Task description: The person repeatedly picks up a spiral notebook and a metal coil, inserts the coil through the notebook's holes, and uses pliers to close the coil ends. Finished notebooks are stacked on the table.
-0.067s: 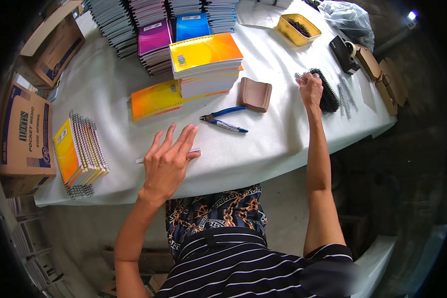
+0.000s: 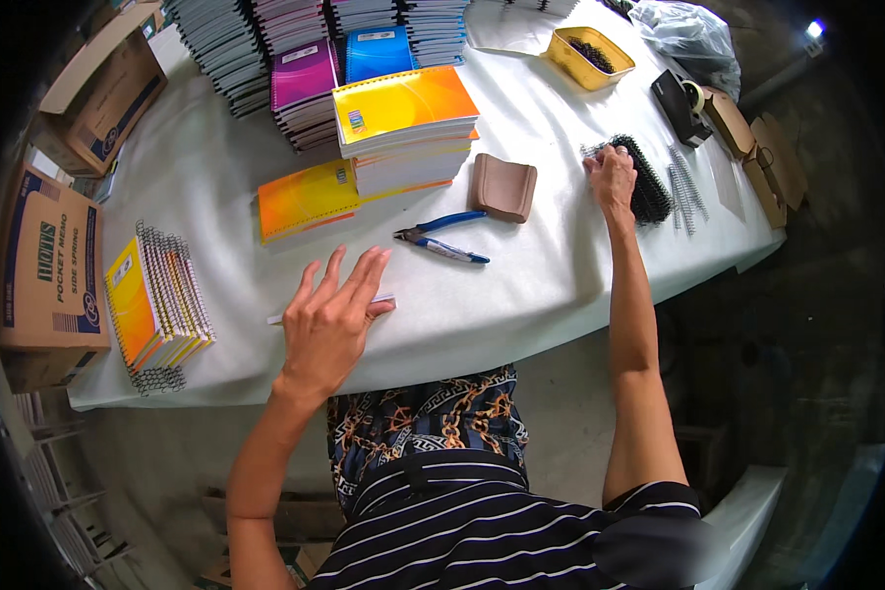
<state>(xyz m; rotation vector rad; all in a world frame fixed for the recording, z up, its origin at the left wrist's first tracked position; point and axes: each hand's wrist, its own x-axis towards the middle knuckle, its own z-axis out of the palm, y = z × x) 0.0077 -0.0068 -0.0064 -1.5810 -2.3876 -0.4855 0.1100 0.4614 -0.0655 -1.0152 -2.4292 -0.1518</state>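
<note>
Left of side-cutters [image 2: 450, 250], left hand [image 2: 327, 326] splayed over pad [image 2: 276, 320]; rightward, right hand [image 2: 613, 179] curled at binding coils [image 2: 650, 189] (grip unclear): untangle gently.

Counter [image 2: 492, 315]: bound notebooks [image 2: 172, 310] far left, carton [image 2: 54, 261] left of them. Notebook stack [image 2: 408, 138] back centre, pliers [image 2: 421, 236] in front, block [image 2: 504, 187] right-rear of pliers. Right: wire coils [image 2: 651, 189], tape dispenser [image 2: 678, 113] behind-right, tub [image 2: 600, 81] farther back.

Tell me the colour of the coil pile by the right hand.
The coil pile is black, seen best in the head view.
</note>
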